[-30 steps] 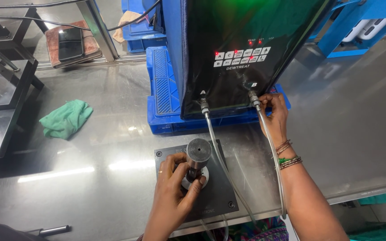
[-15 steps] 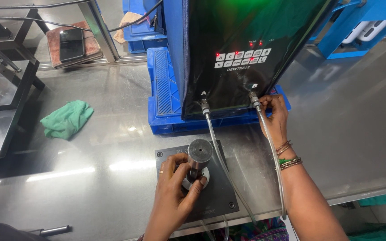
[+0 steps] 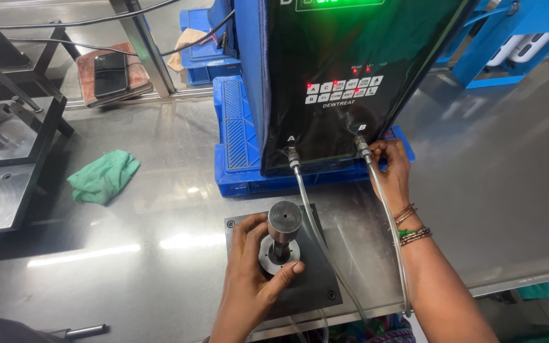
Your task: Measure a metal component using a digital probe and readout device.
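Steel ring [image 3: 279, 256] at centre of dark sq. base plate [image 3: 316, 286], near front edge of steel bench [image 3: 160, 209]; grey cyl. plug [image 3: 284, 220] standing upright out of ring on a thin stem. Left hand [image 3: 253, 279] wrapped round ring from the near-left side: thumb tip across ring's right rim, fingers curled behind stem on far-left, clamped on ring. Plug head just above fingers, not touched.

Right hand [image 3: 392, 170] well apart to the right, up at the black tester unit [image 3: 344, 76], fingers pinched together on right-hand hose fitting [image 3: 363, 149] under its front face. Clear hose [image 3: 392, 241] drops from there along forearm to bench edge. Second clear hose [image 3: 316, 228] from left fitting [image 3: 292, 155] runs down past plug's right side, over plate.

Left forearm comes in from bottom edge, wrist bent up. Right arm reaches diagonally from bottom right, bangles at wrist.

Unit sits on blue crate [image 3: 239, 146]. Green rag [image 3: 104, 176] far left on bench, well clear of both hands.

Hidden/unclear: ring's near-left half under palm; right fingertips partly behind fitting; hose ends cut off at bottom edge; unit top out of frame.
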